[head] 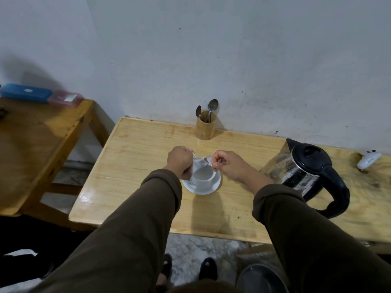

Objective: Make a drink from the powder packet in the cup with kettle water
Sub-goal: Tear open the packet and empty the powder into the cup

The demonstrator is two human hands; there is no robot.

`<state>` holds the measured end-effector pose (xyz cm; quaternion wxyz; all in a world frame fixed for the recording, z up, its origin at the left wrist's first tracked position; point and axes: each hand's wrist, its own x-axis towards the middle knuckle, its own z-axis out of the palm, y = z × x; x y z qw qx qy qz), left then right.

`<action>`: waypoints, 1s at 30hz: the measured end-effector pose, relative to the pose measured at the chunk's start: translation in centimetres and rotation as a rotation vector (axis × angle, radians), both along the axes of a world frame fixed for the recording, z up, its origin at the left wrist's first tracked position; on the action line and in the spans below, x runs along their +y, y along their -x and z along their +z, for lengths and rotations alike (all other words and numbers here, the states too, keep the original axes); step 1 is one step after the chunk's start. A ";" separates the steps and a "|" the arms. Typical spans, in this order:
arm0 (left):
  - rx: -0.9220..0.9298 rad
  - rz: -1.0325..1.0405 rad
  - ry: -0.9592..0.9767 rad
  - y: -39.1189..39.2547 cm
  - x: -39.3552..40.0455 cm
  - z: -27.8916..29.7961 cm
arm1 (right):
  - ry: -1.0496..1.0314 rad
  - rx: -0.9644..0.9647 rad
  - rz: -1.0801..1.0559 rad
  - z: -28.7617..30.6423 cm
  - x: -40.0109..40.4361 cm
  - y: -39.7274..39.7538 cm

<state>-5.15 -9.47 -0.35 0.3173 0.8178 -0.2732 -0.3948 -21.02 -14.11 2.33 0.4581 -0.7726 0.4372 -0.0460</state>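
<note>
Head view. The powder packet (pixel 200 163) is held directly above the cup (pixel 204 178), between your two hands, with its long axis running roughly left to right across the cup mouth. The cup stands on a saucer (pixel 211 190) near the middle of the bench (pixel 137 157).

Your left hand (pixel 179 160) is just left of the cup, fist closed, fingers clamped on the left edge of the packet. Your right hand (pixel 224 163) is just right of the cup, thumb and forefinger pinched together on the packet's upper right corner. Both hands are equally near the cup; the packet bridges them and partly hides the cup's far rim.

The controlling relation is packet over cup: the packet's lower edge hangs inside the outline of the rim, so any powder released should fall into the cup. Whether the packet is already torn open cannot be determined from this view, and no powder is visible in the cup.

Both forearms reach forward from the near edge of the bench, wrists level, sleeves (pixel 160 187) clear of the saucer.

The kettle (pixel 306 172) stands to the right of the cup, well apart, handle toward you; your right hand is nearer to it. A wooden holder (pixel 205 127) with spoons (pixel 211 108) stands behind the cup, against the wall.
</note>
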 end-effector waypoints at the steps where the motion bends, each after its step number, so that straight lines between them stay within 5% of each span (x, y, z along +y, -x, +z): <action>1: 0.006 -0.012 -0.002 0.0 0.0 0.0 | 0.032 -0.003 -0.018 -0.3 0.2 0.0; 13: 0.036 -0.026 -0.087 0.9 -0.2 -1.0 | -0.081 -0.155 -0.093 -2.0 1.3 -1.2; 23: -0.113 -0.085 -0.297 1.1 -1.2 -1.1 | 0.137 -0.017 -0.038 -2.5 1.4 -0.6; 26: -0.017 -0.058 -0.289 0.9 -1.6 -1.0 | 0.164 -0.012 -0.122 -3.2 0.9 -0.7; 30: 0.331 0.119 -0.187 -0.1 -2.1 -0.9 | 0.125 0.017 -0.160 -3.9 0.2 -0.9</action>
